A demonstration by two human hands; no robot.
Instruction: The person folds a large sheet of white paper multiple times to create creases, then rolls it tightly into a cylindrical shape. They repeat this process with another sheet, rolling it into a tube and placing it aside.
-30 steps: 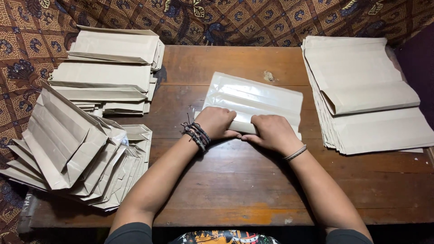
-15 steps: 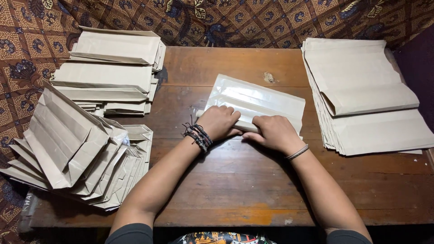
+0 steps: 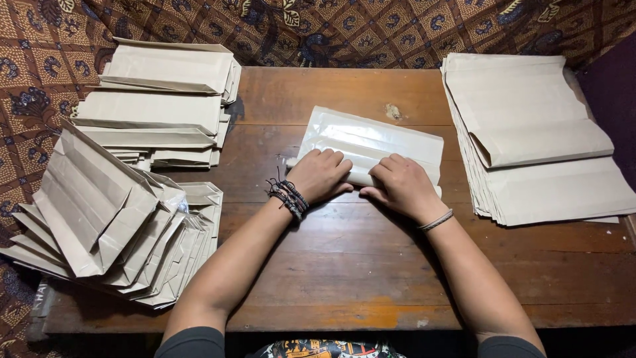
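Left hand (image 3: pixel 322 174) and right hand (image 3: pixel 402 185) are pressing flat, fingers together, on a glossy whitish paper sheet (image 3: pixel 371 142) mid-table, gripping nothing.

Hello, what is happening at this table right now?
A person sits at a wooden table and presses both hands on a glossy white sheet lying in the middle. The left hand and the right hand rest side by side on its near edge, which looks folded or rolled over. A stack of flat beige paper sheets lies to the right. To the left lie piles of folded paper bags, and a fanned heap of them sits nearer the person.
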